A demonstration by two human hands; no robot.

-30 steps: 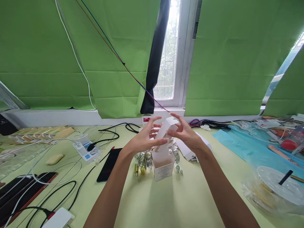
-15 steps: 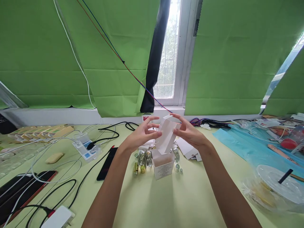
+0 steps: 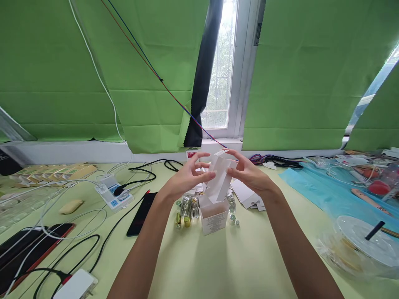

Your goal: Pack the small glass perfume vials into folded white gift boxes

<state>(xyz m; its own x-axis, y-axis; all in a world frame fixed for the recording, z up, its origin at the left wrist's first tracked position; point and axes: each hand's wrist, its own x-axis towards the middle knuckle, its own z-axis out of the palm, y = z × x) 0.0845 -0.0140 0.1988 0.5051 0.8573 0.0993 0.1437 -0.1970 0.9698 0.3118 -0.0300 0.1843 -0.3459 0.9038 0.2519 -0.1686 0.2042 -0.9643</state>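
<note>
Between both hands is a folded white cardboard piece (image 3: 218, 182), held tilted just above an open white box (image 3: 214, 220) with small print on its front. My left hand (image 3: 190, 176) pinches its left side with thumb and fingers. On its right side, the fingers of my right hand (image 3: 246, 172) grip the upper edge. The box stands upright on the table. Shiny silver bottles (image 3: 187, 205) and gold caps (image 3: 187, 221) are grouped left of the box; another silver bottle (image 3: 231, 202) stands at its right. The piece's lower end partly overlaps the box opening.
Flat white cartons (image 3: 246, 193) lie behind on the right. A black phone (image 3: 141, 214) and a power strip (image 3: 114, 195) with cables are at left. Blue plastic sheeting (image 3: 314, 187) and a bagged white spool (image 3: 364, 241) occupy the right side.
The cardboard piece has turned very slightly between the hands. Both hands keep nearly the same place, and the box and bottles have not moved.
</note>
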